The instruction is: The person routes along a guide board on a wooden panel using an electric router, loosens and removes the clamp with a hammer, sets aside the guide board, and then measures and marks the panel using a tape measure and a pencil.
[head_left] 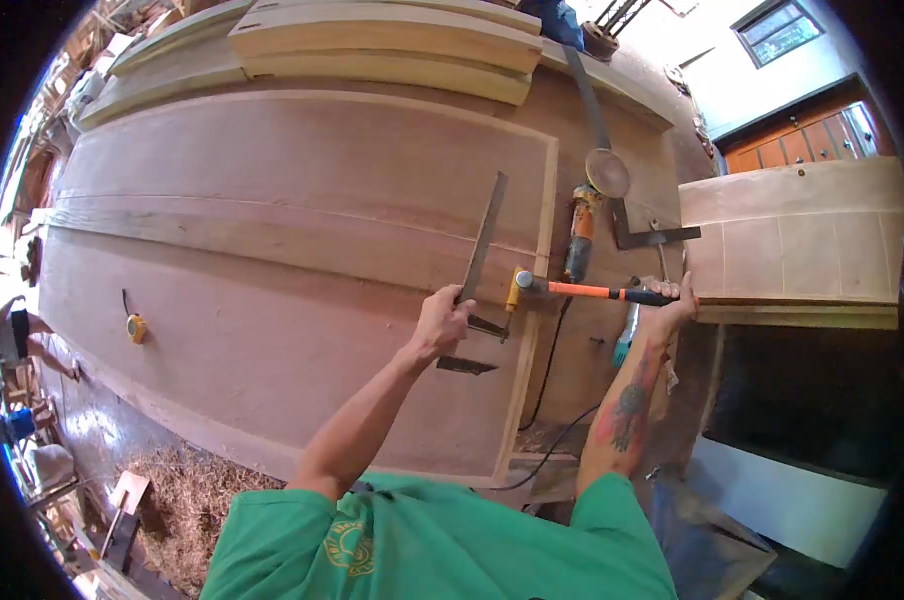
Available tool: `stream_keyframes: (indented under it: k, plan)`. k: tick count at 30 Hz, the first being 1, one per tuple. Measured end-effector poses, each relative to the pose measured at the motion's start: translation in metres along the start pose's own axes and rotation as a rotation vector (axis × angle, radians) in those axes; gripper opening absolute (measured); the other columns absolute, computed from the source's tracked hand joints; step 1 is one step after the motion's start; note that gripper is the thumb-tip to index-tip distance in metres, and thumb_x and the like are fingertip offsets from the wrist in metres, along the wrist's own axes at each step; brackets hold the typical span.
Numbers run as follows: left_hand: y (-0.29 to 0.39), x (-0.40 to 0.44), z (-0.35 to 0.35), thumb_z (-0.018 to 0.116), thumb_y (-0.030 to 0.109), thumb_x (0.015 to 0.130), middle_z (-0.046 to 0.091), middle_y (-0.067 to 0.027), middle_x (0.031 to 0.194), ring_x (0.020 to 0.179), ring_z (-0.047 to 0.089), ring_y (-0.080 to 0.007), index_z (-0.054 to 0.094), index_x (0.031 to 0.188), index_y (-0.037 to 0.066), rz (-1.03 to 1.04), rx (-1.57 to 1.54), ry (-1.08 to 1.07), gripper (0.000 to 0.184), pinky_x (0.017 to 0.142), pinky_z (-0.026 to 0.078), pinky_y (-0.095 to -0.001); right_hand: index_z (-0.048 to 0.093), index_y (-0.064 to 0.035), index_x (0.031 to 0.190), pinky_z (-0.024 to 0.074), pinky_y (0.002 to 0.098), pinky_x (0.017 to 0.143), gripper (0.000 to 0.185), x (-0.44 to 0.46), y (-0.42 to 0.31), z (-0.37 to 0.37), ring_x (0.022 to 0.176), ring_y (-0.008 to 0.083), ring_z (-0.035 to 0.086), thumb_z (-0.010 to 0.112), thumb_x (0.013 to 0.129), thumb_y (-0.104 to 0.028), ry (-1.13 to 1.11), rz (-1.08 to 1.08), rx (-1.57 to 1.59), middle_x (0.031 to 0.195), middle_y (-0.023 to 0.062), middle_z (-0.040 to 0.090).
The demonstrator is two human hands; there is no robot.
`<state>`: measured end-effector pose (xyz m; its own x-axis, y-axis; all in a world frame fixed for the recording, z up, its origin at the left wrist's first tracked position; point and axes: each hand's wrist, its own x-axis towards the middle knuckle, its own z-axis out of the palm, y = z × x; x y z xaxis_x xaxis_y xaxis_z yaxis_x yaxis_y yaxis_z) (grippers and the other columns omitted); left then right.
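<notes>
My left hand (440, 322) is closed around a metal bar clamp (485, 236), its bar pointing up and away and its jaws below my fingers, over the large wooden panel (302, 340). In my right hand (669, 305) is the black grip of a mallet (592, 291) with an orange shaft. The mallet's yellow-and-grey head is right beside the clamp's jaw end; whether they touch I cannot tell. A long wooden strip (272, 253) lies along the panel.
An orange power tool with a round disc (608, 174) lies beyond the mallet, near a dark metal square (662, 237). A yellow tape measure (136, 328) rests on the panel's left. Boards (392, 50) are stacked at the back. Wood shavings (187, 510) cover the floor at lower left.
</notes>
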<state>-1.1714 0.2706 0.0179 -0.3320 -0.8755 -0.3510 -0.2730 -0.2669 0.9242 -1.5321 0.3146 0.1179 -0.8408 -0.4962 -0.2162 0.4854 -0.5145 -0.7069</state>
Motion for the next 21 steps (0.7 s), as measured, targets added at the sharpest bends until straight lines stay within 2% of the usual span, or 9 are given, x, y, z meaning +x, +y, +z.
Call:
stream_keyframes:
  k: [3, 6, 8, 9, 11, 16, 18, 19, 21]
  plan:
    - [-0.002, 0.006, 0.013, 0.062, 0.015, 0.092, 0.063, -0.0108, 0.076, 0.063, 0.063, -0.0151, 0.061, 0.109, -0.004, -0.041, -0.050, -0.046, 0.026, 0.053, 0.053, -0.0333, 0.040, -0.0182, 0.059, 0.0371, 0.0271, 0.050, 0.043, 0.002, 0.000, -0.011, 0.047, 0.0113, 0.036, 0.066, 0.093, -0.021, 0.021, 0.007, 0.000, 0.052, -0.0053, 0.037]
    - [0.005, 0.006, 0.014, 0.062, 0.017, 0.092, 0.066, -0.0140, 0.077, 0.066, 0.066, -0.0223, 0.063, 0.106, -0.004, -0.090, 0.007, -0.007, 0.025, 0.060, 0.054, -0.0364, 0.039, -0.0180, 0.061, 0.0362, 0.0270, 0.049, 0.041, -0.005, -0.004, -0.009, 0.046, 0.0103, 0.034, 0.063, 0.094, -0.022, 0.087, -0.024, -0.008, 0.052, -0.0058, 0.037]
    - [0.006, 0.008, 0.008, 0.062, 0.022, 0.093, 0.069, -0.0208, 0.083, 0.076, 0.068, -0.0350, 0.065, 0.103, -0.004, 0.032, 0.306, -0.024, 0.028, 0.071, 0.055, -0.0438, 0.039, -0.0177, 0.063, 0.0355, 0.0269, 0.049, 0.039, -0.016, -0.006, -0.006, 0.045, 0.0093, 0.033, 0.061, 0.096, -0.022, 0.128, -0.045, -0.024, 0.053, -0.0064, 0.035]
    - [0.008, 0.011, 0.005, 0.062, 0.022, 0.093, 0.069, -0.0208, 0.083, 0.076, 0.068, -0.0350, 0.065, 0.103, -0.004, 0.031, 0.308, -0.026, 0.028, 0.071, 0.055, -0.0438, 0.039, -0.0178, 0.064, 0.0352, 0.0268, 0.049, 0.039, -0.022, -0.006, -0.001, 0.045, 0.0089, 0.033, 0.060, 0.096, -0.021, 0.145, -0.045, -0.017, 0.053, -0.0067, 0.035]
    - [0.017, 0.018, -0.001, 0.058, 0.024, 0.092, 0.068, -0.0262, 0.090, 0.088, 0.067, -0.0422, 0.066, 0.100, -0.002, -0.008, 0.656, -0.135, 0.028, 0.078, 0.053, -0.0499, 0.039, -0.0179, 0.064, 0.0349, 0.0268, 0.049, 0.038, -0.034, -0.008, 0.012, 0.046, 0.0085, 0.033, 0.059, 0.096, -0.021, 0.163, -0.048, -0.011, 0.053, -0.0070, 0.035]
    - [0.086, 0.020, -0.011, 0.054, 0.027, 0.093, 0.068, -0.0242, 0.097, 0.094, 0.065, -0.0436, 0.067, 0.098, 0.000, 0.029, 0.903, -0.231, 0.030, 0.082, 0.053, -0.0503, 0.039, -0.0183, 0.065, 0.0330, 0.0261, 0.050, 0.037, -0.063, -0.004, 0.056, 0.047, 0.0082, 0.034, 0.061, 0.093, -0.014, 0.097, -0.183, -0.094, 0.055, -0.0067, 0.035]
    - [0.093, 0.029, 0.000, 0.055, 0.025, 0.091, 0.065, -0.0222, 0.104, 0.101, 0.063, -0.0418, 0.069, 0.098, 0.002, 0.309, 0.570, 0.100, 0.028, 0.085, 0.052, -0.0493, 0.038, -0.0182, 0.064, 0.0329, 0.0266, 0.050, 0.037, -0.068, -0.002, 0.063, 0.048, 0.0082, 0.034, 0.061, 0.092, -0.011, 0.129, -0.226, -0.084, 0.056, -0.0065, 0.035]
    - [0.088, 0.046, 0.013, 0.055, 0.025, 0.091, 0.065, -0.0222, 0.104, 0.101, 0.063, -0.0418, 0.069, 0.098, 0.002, 0.317, 0.565, 0.105, 0.028, 0.085, 0.052, -0.0493, 0.037, -0.0181, 0.063, 0.0333, 0.0272, 0.050, 0.038, -0.071, -0.001, 0.065, 0.048, 0.0082, 0.033, 0.062, 0.092, -0.011, 0.170, -0.248, -0.104, 0.056, -0.0066, 0.034]
    - [0.062, 0.087, 0.051, 0.053, 0.027, 0.092, 0.065, -0.0194, 0.094, 0.087, 0.065, -0.0420, 0.062, 0.105, 0.005, 0.789, 0.604, 0.057, 0.027, 0.083, 0.050, -0.0526, 0.036, -0.0178, 0.062, 0.0345, 0.0291, 0.050, 0.040, -0.071, 0.000, 0.057, 0.047, 0.0084, 0.033, 0.063, 0.091, -0.012, 0.203, -0.265, -0.116, 0.055, -0.0069, 0.032]
